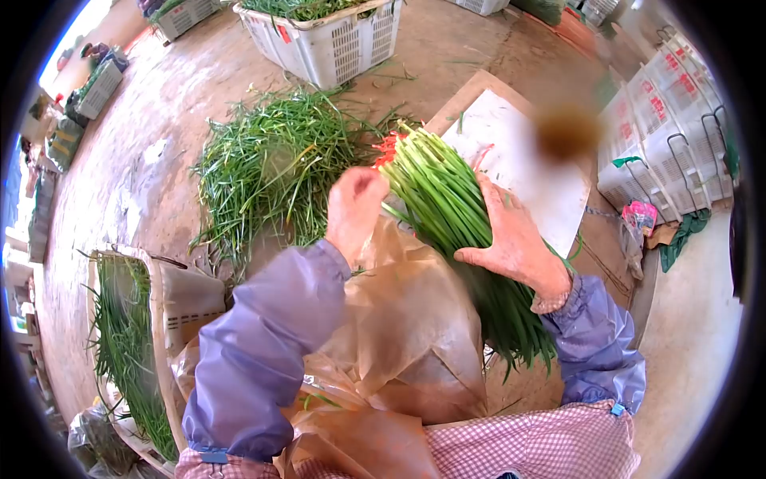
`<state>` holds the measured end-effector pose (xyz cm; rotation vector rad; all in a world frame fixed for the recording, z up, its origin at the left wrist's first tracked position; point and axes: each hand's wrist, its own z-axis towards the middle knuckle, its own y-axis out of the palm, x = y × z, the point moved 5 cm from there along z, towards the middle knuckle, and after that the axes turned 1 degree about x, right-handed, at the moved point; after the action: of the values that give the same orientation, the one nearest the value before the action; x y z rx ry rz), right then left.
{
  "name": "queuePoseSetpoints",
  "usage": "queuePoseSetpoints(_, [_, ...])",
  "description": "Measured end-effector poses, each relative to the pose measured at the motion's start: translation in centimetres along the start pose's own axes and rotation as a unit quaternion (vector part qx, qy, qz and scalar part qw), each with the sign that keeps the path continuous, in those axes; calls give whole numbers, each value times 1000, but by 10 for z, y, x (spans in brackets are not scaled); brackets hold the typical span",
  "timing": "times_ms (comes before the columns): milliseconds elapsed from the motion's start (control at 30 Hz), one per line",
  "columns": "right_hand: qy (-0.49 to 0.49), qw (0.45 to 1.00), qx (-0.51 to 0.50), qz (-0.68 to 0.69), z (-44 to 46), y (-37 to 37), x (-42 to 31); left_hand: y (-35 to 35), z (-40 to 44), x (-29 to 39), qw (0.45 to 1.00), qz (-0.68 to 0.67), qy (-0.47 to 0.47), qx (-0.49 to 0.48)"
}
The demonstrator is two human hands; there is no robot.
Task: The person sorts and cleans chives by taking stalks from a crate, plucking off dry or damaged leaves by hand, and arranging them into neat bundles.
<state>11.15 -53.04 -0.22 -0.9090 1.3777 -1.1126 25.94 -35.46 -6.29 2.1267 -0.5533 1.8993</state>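
Just right of the brown plastic sheet, a bundle of chives slants, pale stem ends far, leaf tips near. The right hand lies over it, its grip spread wide, apparently to steady the stems together. The left hand curls its fingers beside the red ties; whether its grip pinches anything, I cannot tell.

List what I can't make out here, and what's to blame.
All in the head view:
Left hand: its curled fingers hide whether it pinches anything.
Green stalks: the right hand covers some of them.
Whatever lies behind the brown blur: that blur hides it.
White crate, top centre: far side cut off by the top edge.
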Motion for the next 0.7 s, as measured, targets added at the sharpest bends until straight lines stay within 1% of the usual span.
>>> queuePoseSetpoints(33, [9, 999, -1, 50, -3, -2, -1, -4, 14, 3, 997, -25, 65, -15])
queuePoseSetpoints(67, [33, 999, -1, 39, -4, -4, -2, -4, 16, 24, 993, -57, 102, -17])
queuePoseSetpoints(100, [35, 999, -4, 38, -5, -3, -4, -1, 25, 33, 991, -87, 92, -48])
queuePoseSetpoints(167, [39, 999, 10, 10, -9, -4, -8, 12, 36, 50, 979, -172, 69, -80])
queuePoseSetpoints(200, [51, 999, 7, 3, -10, -3, -10, 19, 42, 51, 979, -173, 68, -82])
queuePoseSetpoints(233, [53, 999, 7, 2, -11, 0, -10, 27, 47, 53, 982, -132, 94, -100])
queuePoseSetpoints(267, [44, 999, 25, -6, -12, 2, -10, 33, 51, 54, 982, -91, 119, -118])
queuePoseSetpoints(300, [34, 998, 42, -14, -12, 2, -10, 35, 55, 53, 981, -93, 118, -120])
queuePoseSetpoints(367, [29, 998, 49, -4, -9, 5, -14, 46, 54, 53, 973, -29, 88, -210])
queuePoseSetpoints(400, [21, 999, 46, 8, -6, 10, -14, 48, 50, 51, 976, -35, 61, -207])
queuePoseSetpoints(467, [-4, 998, 54, 21, -1, 9, -21, 47, 54, 45, 973, -45, 58, -217])
queuePoseSetpoints(500, [-2, 998, 55, 22, 1, 10, -22, 46, 55, 42, 971, -56, 56, -225])
queuePoseSetpoints(533, [-7, 998, 55, 21, 2, 11, -22, 44, 54, 44, 970, -53, 80, -223])
queuePoseSetpoints(567, [-12, 998, 56, 19, 3, 12, -23, 44, 54, 43, 970, -52, 79, -223])
queuePoseSetpoints(633, [-22, 997, 66, 24, 3, 8, -25, 40, 53, 44, 977, -40, 114, -178])
queuePoseSetpoints(667, [-17, 998, 63, 5, 2, 7, -26, 40, 53, 46, 979, -55, 135, -142])
queuePoseSetpoints(700, [-13, 998, 59, -14, 1, 6, -27, 41, 51, 45, 979, -54, 135, -144])
